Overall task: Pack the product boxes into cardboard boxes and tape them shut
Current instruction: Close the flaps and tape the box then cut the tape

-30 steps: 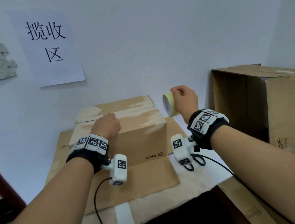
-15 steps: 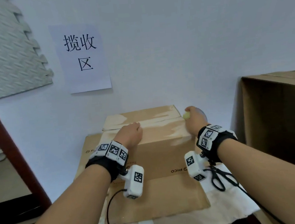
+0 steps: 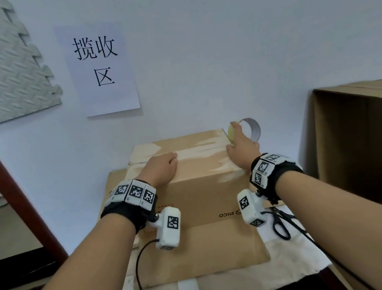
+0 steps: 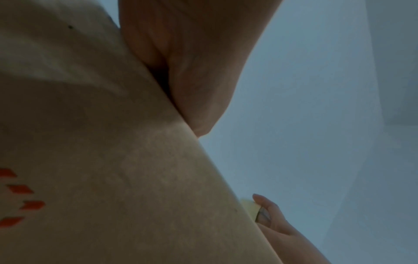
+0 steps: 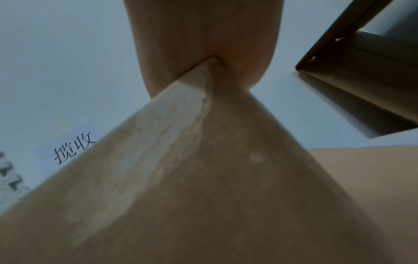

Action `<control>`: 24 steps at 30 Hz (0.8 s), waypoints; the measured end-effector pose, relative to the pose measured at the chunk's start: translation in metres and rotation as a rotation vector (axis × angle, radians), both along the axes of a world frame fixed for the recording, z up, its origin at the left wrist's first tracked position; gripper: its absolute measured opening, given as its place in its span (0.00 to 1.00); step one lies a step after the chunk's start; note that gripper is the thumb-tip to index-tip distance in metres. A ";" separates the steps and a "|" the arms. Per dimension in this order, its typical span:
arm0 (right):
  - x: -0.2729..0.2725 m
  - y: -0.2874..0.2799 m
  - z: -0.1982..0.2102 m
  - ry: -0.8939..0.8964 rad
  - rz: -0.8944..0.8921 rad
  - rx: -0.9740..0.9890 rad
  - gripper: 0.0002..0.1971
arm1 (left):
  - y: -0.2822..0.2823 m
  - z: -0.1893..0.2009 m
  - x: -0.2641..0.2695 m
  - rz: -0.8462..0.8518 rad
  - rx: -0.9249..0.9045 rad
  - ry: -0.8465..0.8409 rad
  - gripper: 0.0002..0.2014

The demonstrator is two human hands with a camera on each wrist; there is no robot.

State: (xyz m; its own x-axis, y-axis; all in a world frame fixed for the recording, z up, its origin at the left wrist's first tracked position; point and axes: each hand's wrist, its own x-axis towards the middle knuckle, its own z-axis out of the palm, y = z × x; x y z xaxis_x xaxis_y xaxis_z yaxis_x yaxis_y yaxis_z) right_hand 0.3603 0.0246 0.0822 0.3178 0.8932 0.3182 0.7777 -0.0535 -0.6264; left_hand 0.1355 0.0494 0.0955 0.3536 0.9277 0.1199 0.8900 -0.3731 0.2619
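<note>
Box: the brown cardboard box (image 3: 201, 167) sits shut on a flat sheet of cardboard (image 3: 201, 256) on the table, close to the wall.
Tape roll: the yellow tape roll (image 3: 231, 131) is at the far right corner of the box top.
Right hand: the right hand (image 3: 242, 145) has its fingers curled round the tape roll and rests on the box corner.
Left hand: the left hand (image 3: 162, 168) lies on the box top near the left; its fingers look curled under, holding nothing.
Scissors: black scissors (image 3: 283, 223) lie on the table, just right of the box.
Big box: an open cardboard box (image 3: 354, 136) stands on the right.
Sign: a paper sign (image 3: 98, 69) hangs on the wall.
</note>
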 end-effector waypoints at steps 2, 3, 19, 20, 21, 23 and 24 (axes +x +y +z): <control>-0.002 -0.003 0.000 -0.073 0.032 -0.019 0.31 | 0.005 -0.002 -0.003 -0.005 0.006 0.003 0.21; -0.004 -0.003 0.000 -0.112 0.032 -0.025 0.30 | 0.008 -0.002 -0.005 -0.001 0.016 0.002 0.20; -0.007 0.010 0.000 0.023 0.033 -0.206 0.23 | 0.016 0.002 -0.066 0.258 -0.134 -0.054 0.25; -0.006 0.011 -0.001 0.019 0.036 -0.213 0.23 | 0.016 0.001 -0.067 0.260 -0.131 -0.073 0.24; -0.005 0.010 -0.002 0.045 0.040 -0.202 0.24 | 0.017 0.000 -0.067 0.263 -0.128 -0.092 0.24; -0.005 0.009 -0.003 0.103 0.046 -0.167 0.26 | 0.017 -0.002 -0.068 0.268 -0.120 -0.127 0.24; -0.005 0.008 -0.003 0.112 0.046 -0.162 0.27 | 0.016 -0.003 -0.068 0.269 -0.116 -0.143 0.24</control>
State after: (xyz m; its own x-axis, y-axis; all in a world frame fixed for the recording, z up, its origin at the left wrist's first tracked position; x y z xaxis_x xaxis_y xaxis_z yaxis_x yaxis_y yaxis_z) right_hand 0.3553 0.0323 0.0788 0.3011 0.9442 0.1336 0.7072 -0.1272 -0.6954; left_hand 0.0675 0.0656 0.0929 0.0809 0.9960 0.0383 0.9039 -0.0895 0.4182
